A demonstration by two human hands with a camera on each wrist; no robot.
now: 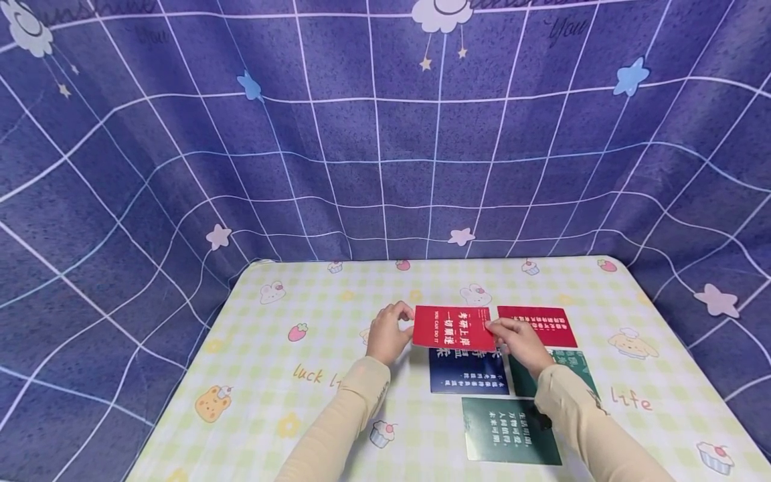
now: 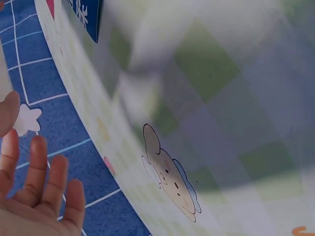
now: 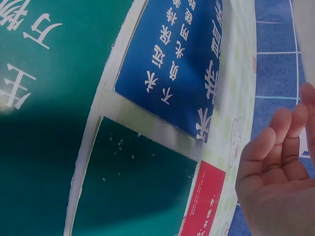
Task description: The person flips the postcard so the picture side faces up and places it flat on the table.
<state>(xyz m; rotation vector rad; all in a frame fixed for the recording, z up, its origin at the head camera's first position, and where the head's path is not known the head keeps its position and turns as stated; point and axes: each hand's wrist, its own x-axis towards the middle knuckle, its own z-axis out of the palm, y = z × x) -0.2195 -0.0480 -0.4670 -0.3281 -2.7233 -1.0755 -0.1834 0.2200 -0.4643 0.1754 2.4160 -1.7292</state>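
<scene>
Above the table, a red card (image 1: 452,328) with white lettering is held level between both hands. My left hand (image 1: 387,333) pinches its left edge. My right hand (image 1: 521,343) pinches its right edge between thumb and fingers. Just below, a navy blue card (image 1: 468,375) lies partly covered by the red one. In the wrist views, the fingers of the left hand (image 2: 44,191) and the right hand (image 3: 280,172) show at the frame sides, but their grip on the card is mostly cut off.
Another red card (image 1: 545,321) lies behind my right hand. A green card (image 1: 575,365) is partly hidden by the right wrist, and a second green card (image 1: 508,432) lies nearer. A checked cloth (image 1: 271,428) covers the table; a blue grid curtain (image 1: 361,134) hangs behind.
</scene>
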